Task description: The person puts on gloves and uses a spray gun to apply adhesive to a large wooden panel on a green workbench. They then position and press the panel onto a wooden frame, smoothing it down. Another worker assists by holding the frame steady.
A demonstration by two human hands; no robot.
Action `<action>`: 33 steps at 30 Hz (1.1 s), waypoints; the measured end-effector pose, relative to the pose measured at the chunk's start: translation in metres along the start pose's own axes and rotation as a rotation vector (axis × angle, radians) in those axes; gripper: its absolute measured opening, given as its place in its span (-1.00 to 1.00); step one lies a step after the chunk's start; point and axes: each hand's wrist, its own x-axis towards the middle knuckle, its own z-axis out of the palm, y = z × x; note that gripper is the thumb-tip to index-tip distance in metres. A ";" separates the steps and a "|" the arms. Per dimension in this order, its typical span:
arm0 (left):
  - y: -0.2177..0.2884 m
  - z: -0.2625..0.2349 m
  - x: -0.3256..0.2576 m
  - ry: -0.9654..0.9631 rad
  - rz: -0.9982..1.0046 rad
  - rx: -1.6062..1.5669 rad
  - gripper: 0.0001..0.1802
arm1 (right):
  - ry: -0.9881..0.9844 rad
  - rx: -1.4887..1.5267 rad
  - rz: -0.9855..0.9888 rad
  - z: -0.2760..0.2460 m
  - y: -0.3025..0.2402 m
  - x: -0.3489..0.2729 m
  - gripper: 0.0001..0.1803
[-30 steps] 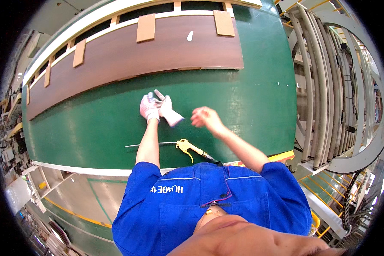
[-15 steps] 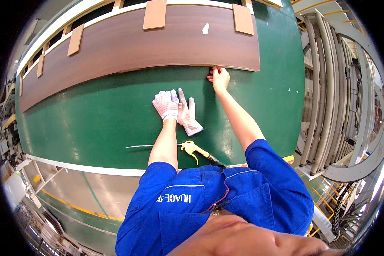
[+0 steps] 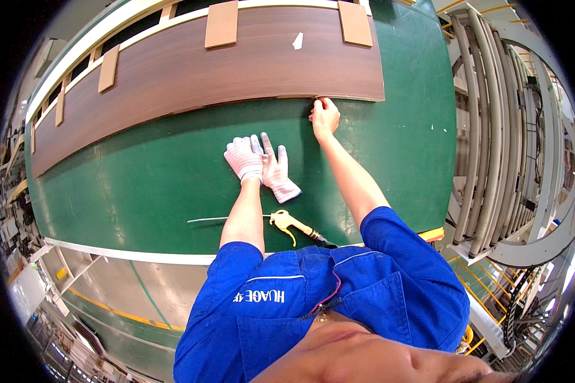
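Observation:
A long brown wood-grain panel (image 3: pixel 191 76) lies along the far side of the green worktable (image 3: pixel 172 166). My bare right hand (image 3: pixel 326 117) is at its near edge, toward the right end, with fingers pinched together. Whatever sits between those fingertips is too small to make out. Wearing a white glove with reddish stripes, my left hand (image 3: pixel 243 159) rests palm down on the table, holding nothing, its fingers stretched forward. A matching loose glove (image 3: pixel 277 171) lies right beside it, its fingers pointing away from me and partly smudged grey.
Near my waist lies a yellow air blow gun (image 3: pixel 286 221) with a thin metal nozzle and a hose. Several small brown boards (image 3: pixel 221 25) rest across the panel's far edge, along with a white scrap (image 3: pixel 298 41). A roller conveyor (image 3: pixel 485 127) stands to the right.
The view has shifted slightly, so the panel appears a little further left and higher. My right hand stays pinched at the panel's edge; my left hand stays in place.

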 end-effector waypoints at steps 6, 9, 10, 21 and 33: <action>-0.001 0.003 0.000 0.014 0.001 0.021 -0.69 | -0.139 0.049 -0.053 -0.004 -0.006 -0.005 -0.68; 0.001 0.002 0.000 -0.007 -0.007 0.023 -0.70 | -0.189 0.251 0.082 0.000 -0.012 -0.004 -0.74; 0.001 0.001 0.000 -0.016 -0.010 0.024 -0.70 | -0.203 0.359 0.159 0.004 -0.008 0.002 -0.76; 0.000 0.003 0.001 0.015 0.005 0.023 -0.69 | -0.257 0.613 0.291 0.010 -0.004 0.008 -0.87; -0.001 0.004 0.001 0.013 0.012 0.016 -0.69 | -0.255 0.525 0.219 0.001 -0.001 -0.005 -0.81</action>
